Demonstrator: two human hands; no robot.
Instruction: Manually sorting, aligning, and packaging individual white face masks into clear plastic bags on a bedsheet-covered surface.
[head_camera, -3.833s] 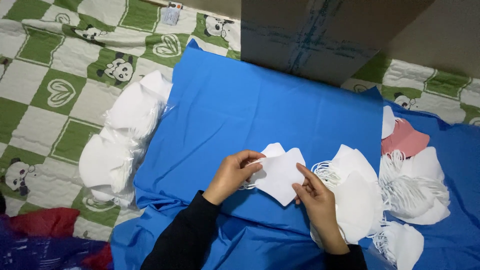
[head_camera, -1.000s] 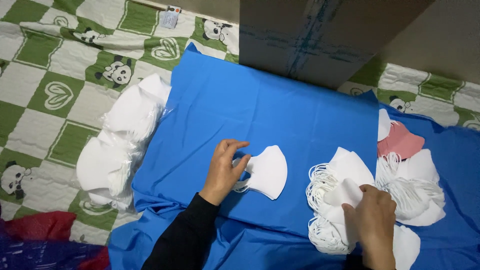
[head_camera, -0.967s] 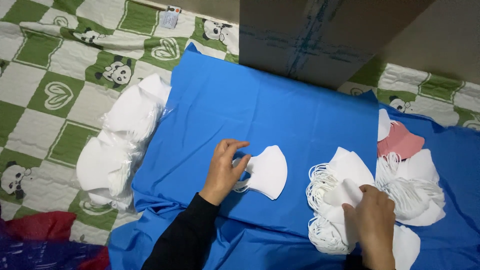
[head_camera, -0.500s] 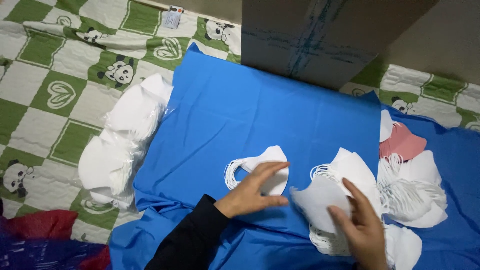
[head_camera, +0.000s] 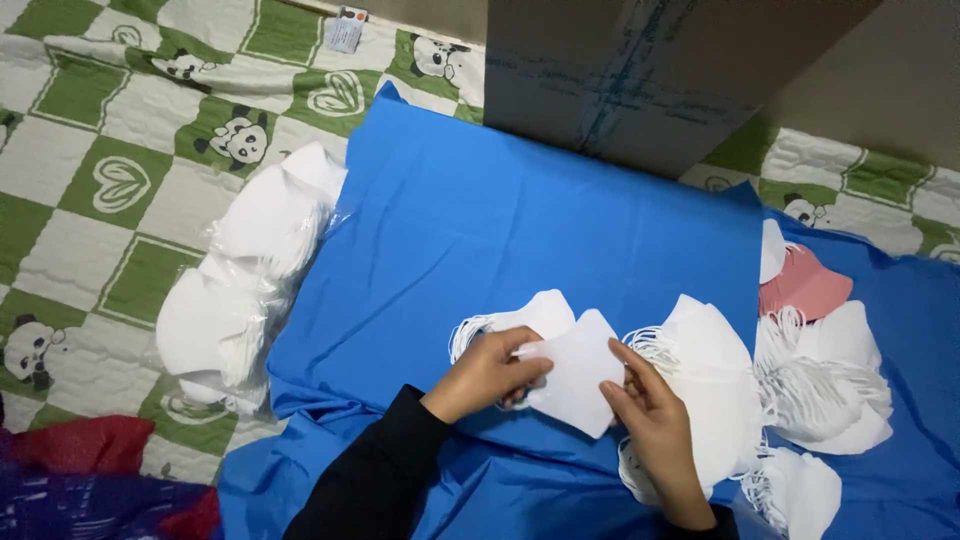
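Half a second before, the right hand (head_camera: 655, 425) had been lifting a white folded mask off the loose heap at the right while the left hand (head_camera: 485, 372) pressed flat on the mask already lying on the blue cloth (head_camera: 520, 220). At this moment both hands had come together over the cloth: they pinched a single white mask (head_camera: 578, 372) between them, the left gripping its left corner, the right its right edge, with the mask held just above the earlier mask (head_camera: 535, 312), whose ear loops spread out to the left. So one more piece had left the right-hand heap of masks (head_camera: 715, 370) and arrived at the sorted spot. The bagged stack of white masks (head_camera: 240, 270) on the panda-print quilt (head_camera: 90, 190) lay untouched, as did the pink mask (head_camera: 805, 288) and the cardboard box (head_camera: 640, 70).
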